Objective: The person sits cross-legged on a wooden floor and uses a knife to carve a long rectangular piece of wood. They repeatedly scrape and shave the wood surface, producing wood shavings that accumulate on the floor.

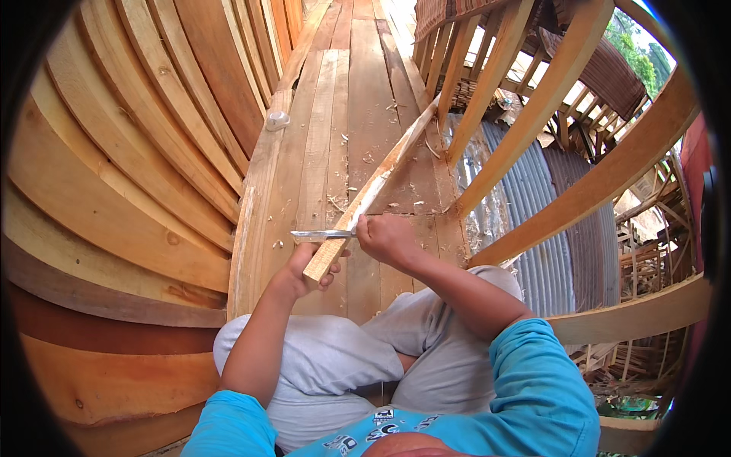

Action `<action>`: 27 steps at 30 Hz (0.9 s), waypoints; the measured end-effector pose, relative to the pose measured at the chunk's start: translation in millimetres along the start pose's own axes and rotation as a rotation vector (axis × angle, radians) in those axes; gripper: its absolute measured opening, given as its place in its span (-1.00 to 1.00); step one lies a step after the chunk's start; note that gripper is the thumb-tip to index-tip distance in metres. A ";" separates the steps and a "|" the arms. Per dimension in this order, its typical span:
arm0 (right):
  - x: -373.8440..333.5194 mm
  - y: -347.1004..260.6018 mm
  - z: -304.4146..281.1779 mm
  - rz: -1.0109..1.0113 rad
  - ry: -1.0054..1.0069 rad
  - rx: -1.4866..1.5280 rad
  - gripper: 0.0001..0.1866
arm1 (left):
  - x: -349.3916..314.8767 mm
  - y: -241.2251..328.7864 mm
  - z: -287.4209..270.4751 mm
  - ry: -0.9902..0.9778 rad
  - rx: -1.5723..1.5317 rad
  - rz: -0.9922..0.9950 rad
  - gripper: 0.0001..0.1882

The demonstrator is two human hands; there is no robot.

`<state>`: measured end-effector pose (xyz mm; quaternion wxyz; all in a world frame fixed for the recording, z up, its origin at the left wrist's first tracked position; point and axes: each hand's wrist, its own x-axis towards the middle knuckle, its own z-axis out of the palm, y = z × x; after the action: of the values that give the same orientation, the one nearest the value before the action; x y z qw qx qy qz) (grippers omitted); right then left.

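Note:
A long wooden strip (381,177) slants from above my lap toward the railing, its far end by the foot of a slat. Its near end rests in my left hand (293,273), whose fingers wrap round it from below. My right hand (387,239) is closed round the handle of a knife (316,234). The knife's metal blade lies crosswise over the strip near its close end, its tip reaching left past my left thumb. The handle is mostly hidden in my right fist. Pale, freshly bared wood shows along part of the strip.
Curled shavings (335,204) litter the plank floor (316,152). A small clear plastic piece (277,120) lies by the left plank wall (129,152). On the right stands an open slatted railing (525,114), with corrugated metal roofing (525,206) below it. My crossed legs (320,358) are close beneath my hands.

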<state>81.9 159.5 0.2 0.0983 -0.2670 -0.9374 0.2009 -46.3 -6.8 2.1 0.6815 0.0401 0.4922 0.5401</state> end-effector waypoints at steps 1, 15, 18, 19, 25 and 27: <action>6.1 3.2 1.3 0.039 0.077 -0.025 -0.38 | 0.2 1.2 3.9 0.055 0.004 0.018 -0.51; 17.7 20.3 -7.8 0.046 0.239 -0.069 -0.41 | -1.4 -11.8 -3.5 -0.118 -0.118 -0.040 -0.55; 5.3 2.5 5.0 0.030 0.255 -0.098 -0.43 | -2.9 -8.7 -4.5 -0.079 -0.088 -0.032 -0.55; 7.9 13.1 12.1 -0.005 0.315 -0.127 -0.44 | -3.9 -10.9 -1.3 -0.074 -0.070 -0.039 -0.55; 8.8 3.7 -5.8 0.073 0.315 -0.113 -0.45 | 1.4 -11.4 -5.3 -0.159 -0.186 -0.058 -0.53; 4.0 5.2 0.4 -0.019 0.154 -0.160 -0.46 | 0.5 -14.2 -7.2 -0.117 -0.078 -0.034 -0.53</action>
<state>80.8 165.6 -2.1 0.1504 -0.2798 -0.9425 0.1036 -41.6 -15.7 -10.2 0.7191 0.0367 0.4305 0.5442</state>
